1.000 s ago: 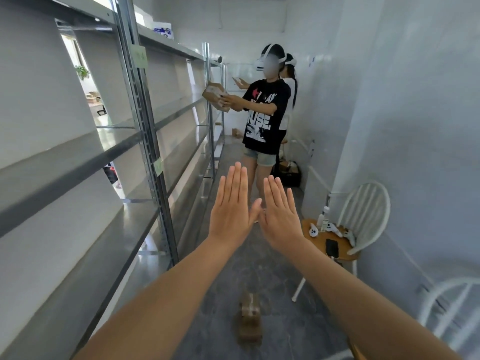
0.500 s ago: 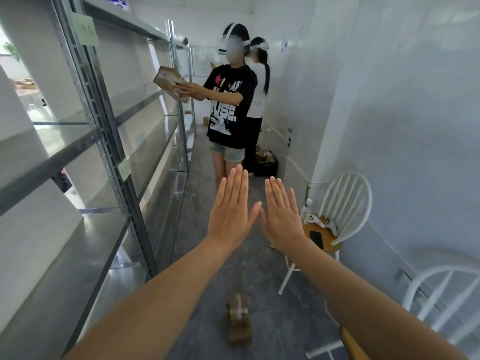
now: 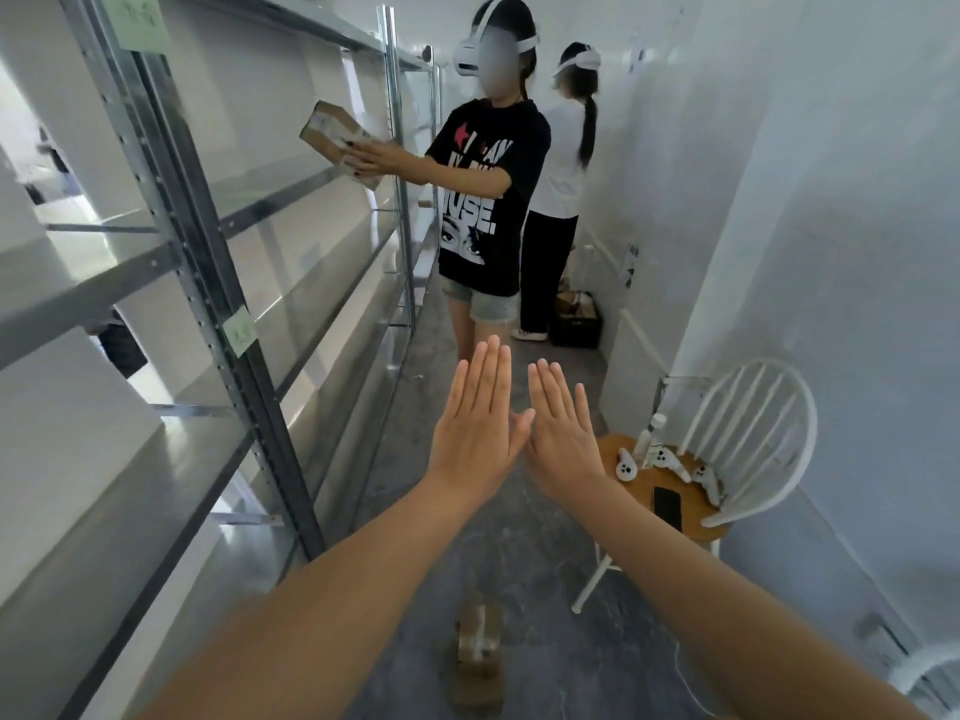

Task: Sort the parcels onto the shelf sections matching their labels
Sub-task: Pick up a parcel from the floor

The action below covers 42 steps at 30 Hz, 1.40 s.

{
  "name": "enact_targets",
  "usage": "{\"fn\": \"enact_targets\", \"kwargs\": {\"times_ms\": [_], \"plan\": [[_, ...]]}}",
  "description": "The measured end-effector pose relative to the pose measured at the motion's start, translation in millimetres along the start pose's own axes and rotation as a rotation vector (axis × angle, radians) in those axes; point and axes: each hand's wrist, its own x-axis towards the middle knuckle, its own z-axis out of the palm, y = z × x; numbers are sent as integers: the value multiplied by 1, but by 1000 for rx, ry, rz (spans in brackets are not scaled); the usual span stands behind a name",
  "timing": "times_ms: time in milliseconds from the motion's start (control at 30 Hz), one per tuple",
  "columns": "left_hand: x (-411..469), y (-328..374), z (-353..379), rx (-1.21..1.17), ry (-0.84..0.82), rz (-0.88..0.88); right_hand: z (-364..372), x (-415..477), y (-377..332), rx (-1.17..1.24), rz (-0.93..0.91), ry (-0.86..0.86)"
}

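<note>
My left hand and my right hand are stretched out flat in front of me, backs up, thumbs touching, holding nothing. On the floor below my forearms lie brown cardboard parcels with tape across them. Along the left runs a grey metal shelf unit with bare shelves and small green labels on its uprights. Further down the aisle a person in a black T-shirt holds another parcel up against the shelf.
A second person in a white top stands behind the first, beside a black crate on the floor. A white chair at right carries a round wooden seat with controllers, a bottle and a phone. A white wall bounds the right side.
The view has swung to the right and closer down the aisle. My hands stay flat and side by side, held out in the same pose. The person ahead still holds the parcel at the shelf.
</note>
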Motion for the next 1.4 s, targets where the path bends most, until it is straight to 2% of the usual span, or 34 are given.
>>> {"fn": "enact_targets", "kwargs": {"times_ms": [200,300,633,1000,1400], "plan": [[22,11,40,10,-30,-53,33,23,47,95,-11,-26],[22,18,64,37,-71,-19,49,29,67,102,-10,-55],[23,27,129,-15,-175,-56,94,49,98,112,45,-132],[36,-52,195,-79,-251,-127,152,107,72,151,68,-289],[30,-116,256,-159,-434,-161,221,149,32,150,96,-429]]}}
